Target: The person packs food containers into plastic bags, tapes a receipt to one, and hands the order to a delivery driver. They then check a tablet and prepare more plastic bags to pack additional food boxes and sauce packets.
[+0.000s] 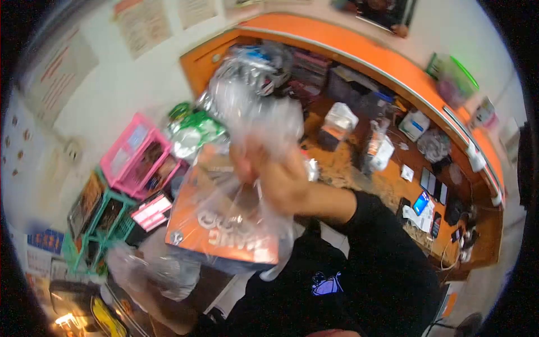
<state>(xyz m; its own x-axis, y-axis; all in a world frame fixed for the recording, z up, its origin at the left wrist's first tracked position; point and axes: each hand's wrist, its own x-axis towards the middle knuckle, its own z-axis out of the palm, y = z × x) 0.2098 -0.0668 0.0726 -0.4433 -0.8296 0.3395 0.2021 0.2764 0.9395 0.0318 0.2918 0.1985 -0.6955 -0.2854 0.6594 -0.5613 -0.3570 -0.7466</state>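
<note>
An orange box (224, 216) with upside-down white lettering hangs in a clear plastic bag (284, 233) in front of my body. My right hand (275, 177) is closed around the bag's gathered neck, and loose clear plastic bunches up above the fingers, blurred by motion. At the lower left my left hand (132, 281) is smeared and whitish, beside crumpled clear plastic (177, 272). Whether those fingers grip the plastic cannot be made out.
A pink basket (115, 182) and a green crate (120, 222) stand at left, by a green package (202, 126). The orange-edged desk (359, 168) carries a small box (337, 126), wrapped items and a lit phone (421, 203). Bagged goods (255, 67) fill the back corner.
</note>
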